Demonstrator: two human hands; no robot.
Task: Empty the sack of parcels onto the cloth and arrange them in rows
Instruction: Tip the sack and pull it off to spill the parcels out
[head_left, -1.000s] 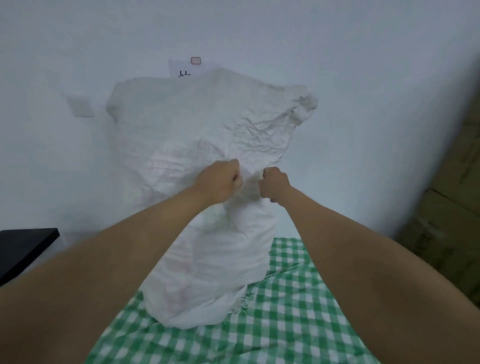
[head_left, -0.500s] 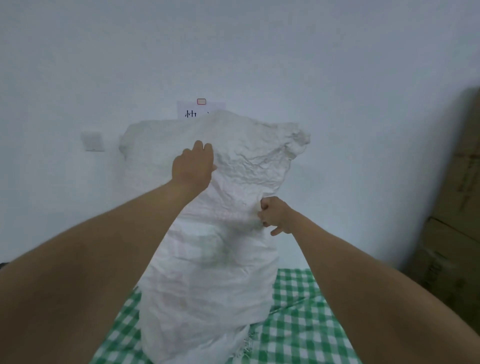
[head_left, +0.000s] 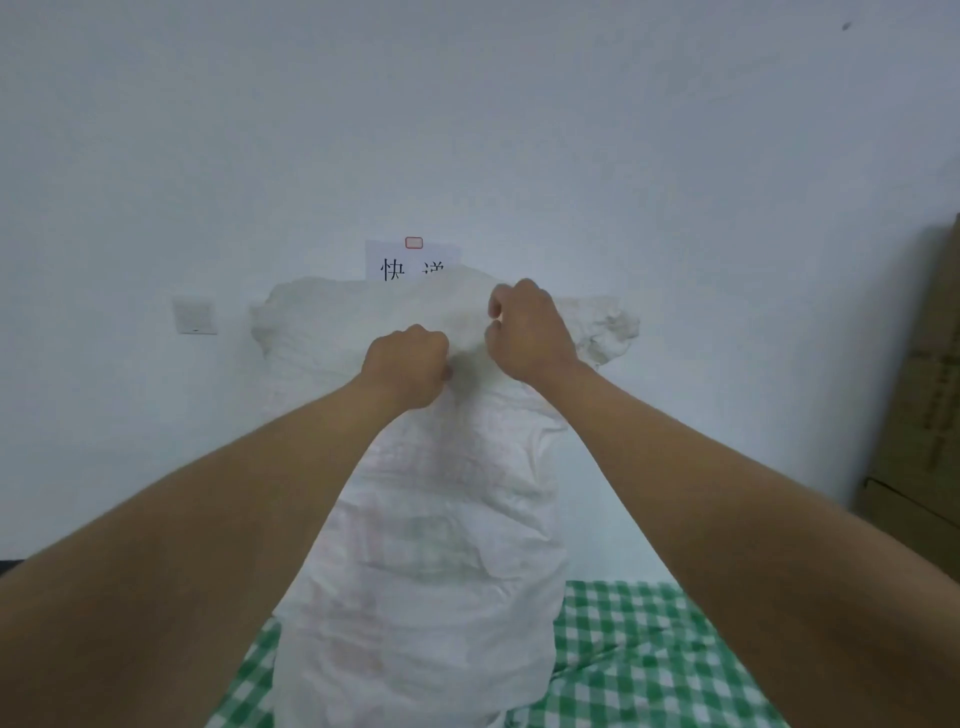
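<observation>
A tall white woven sack (head_left: 431, 561) stands upright on a green-and-white checked cloth (head_left: 639, 654), its crumpled top near the wall. My left hand (head_left: 408, 371) grips a fold of the sack just below its top. Slightly higher and to the right, my right hand (head_left: 527, 332) grips the fabric at the top edge. Both fists are bunched into the material. No parcels show; whatever the sack contains is hidden inside it.
A white wall is close behind the sack, with a paper sign (head_left: 413, 262) and a wall switch (head_left: 195, 316) on it. Brown cardboard boxes (head_left: 919, 415) stand stacked at the right edge.
My left hand dropped from resting flat near the top to gripping a fold. My right hand rose to the top edge and took hold. The view tilted upward.
</observation>
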